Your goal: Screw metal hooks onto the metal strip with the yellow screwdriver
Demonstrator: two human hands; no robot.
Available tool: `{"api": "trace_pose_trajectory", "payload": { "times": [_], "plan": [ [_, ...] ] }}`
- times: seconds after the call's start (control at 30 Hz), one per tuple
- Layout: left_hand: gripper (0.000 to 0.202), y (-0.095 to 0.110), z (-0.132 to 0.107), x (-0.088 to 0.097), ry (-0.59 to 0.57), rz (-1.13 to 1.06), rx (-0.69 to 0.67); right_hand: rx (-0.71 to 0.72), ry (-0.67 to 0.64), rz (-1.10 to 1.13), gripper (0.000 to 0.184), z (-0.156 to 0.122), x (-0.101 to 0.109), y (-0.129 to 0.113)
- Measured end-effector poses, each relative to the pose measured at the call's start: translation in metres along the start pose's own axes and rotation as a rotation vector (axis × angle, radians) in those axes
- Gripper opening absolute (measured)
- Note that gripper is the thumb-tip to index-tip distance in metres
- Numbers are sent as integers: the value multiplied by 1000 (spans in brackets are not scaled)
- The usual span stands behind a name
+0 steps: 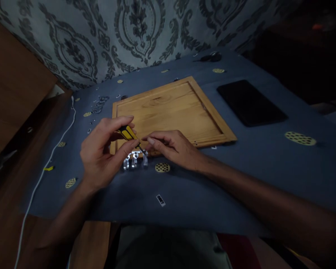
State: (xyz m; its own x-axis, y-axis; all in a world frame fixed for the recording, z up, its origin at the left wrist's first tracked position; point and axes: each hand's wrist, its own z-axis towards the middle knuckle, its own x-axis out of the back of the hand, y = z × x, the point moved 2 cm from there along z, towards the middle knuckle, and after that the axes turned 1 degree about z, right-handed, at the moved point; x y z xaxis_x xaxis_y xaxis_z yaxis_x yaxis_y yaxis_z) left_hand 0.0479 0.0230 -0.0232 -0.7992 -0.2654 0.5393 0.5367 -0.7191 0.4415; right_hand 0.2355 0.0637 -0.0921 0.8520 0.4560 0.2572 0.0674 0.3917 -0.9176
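By the board [170, 112], left hand [100, 157] grips a screwdriver [127, 132] (tip apparently hidden).

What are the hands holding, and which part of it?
The left hand grips a yellow-and-black screwdriver by its handle. The right hand puts its fingertips near the dark tip, just above the metal hooks.

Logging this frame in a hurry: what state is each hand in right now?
Left hand: closed on the yellow-and-black-handled screwdriver.
Right hand: pinched at its tip; whether it holds anything cannot be told.
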Motion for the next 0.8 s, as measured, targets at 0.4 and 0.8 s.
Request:
{"api": "trace_pose_trajectory", "payload": {
  "times": [0.4, 0.8],
  "plan": [
    [48, 8, 2, 2, 76, 136, -73, -9, -13, -68, 33, 0, 0, 0],
    [46, 4, 2, 3, 14, 115, -63, -7, -48, -104, 38, 0, 1, -4]
  ]
}}
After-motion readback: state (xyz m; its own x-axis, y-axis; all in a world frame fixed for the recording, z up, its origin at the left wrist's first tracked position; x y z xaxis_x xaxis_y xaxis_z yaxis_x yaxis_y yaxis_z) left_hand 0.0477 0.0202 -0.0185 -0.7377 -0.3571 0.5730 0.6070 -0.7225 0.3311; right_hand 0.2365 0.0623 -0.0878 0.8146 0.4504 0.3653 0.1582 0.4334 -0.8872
